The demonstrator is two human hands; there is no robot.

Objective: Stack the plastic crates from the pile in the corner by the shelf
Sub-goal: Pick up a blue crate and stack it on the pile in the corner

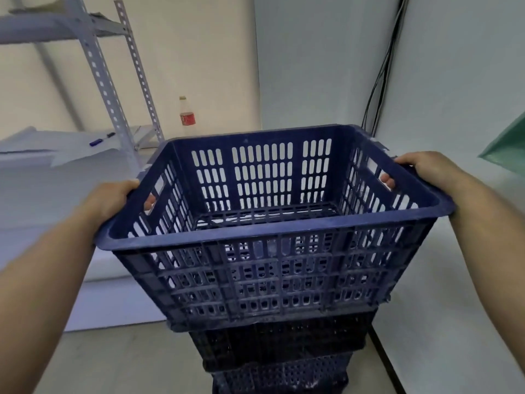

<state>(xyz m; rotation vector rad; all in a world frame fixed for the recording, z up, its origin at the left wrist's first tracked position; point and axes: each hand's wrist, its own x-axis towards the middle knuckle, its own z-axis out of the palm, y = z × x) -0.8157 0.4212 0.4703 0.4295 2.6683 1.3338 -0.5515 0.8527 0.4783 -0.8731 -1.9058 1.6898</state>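
A dark blue slotted plastic crate (272, 223) fills the middle of the view, open side up and empty, its far wall tipped slightly toward the room's corner. It sits above a stack of darker crates (281, 354); its base looks level with the top of that stack, but whether it rests on it or hangs just clear cannot be told.

The left hand (113, 197) grips the crate's left rim, with the fingers (150, 201) curled through the handle slot so that their tips show inside the wall. The right hand (423, 169) holds the right rim the same way, its fingers (387, 180) hooked through the opposite handle slot. Both are clenched on the crate, with bare forearms reaching in from the lower corners.

Behind the crate on the left stands a grey metal shelf (113, 81) with perforated uprights. On its lower board lie white sheets (56, 143) and a blue marker pen (101, 139). A clear bottle (187, 116) with a red label stands near the wall, just beyond the shelf's upright. Black cables (383, 66) run down the room's corner at the right. A green sheet (505, 149) enters at the right edge. The pale floor (127, 359) shows below, around the stack.
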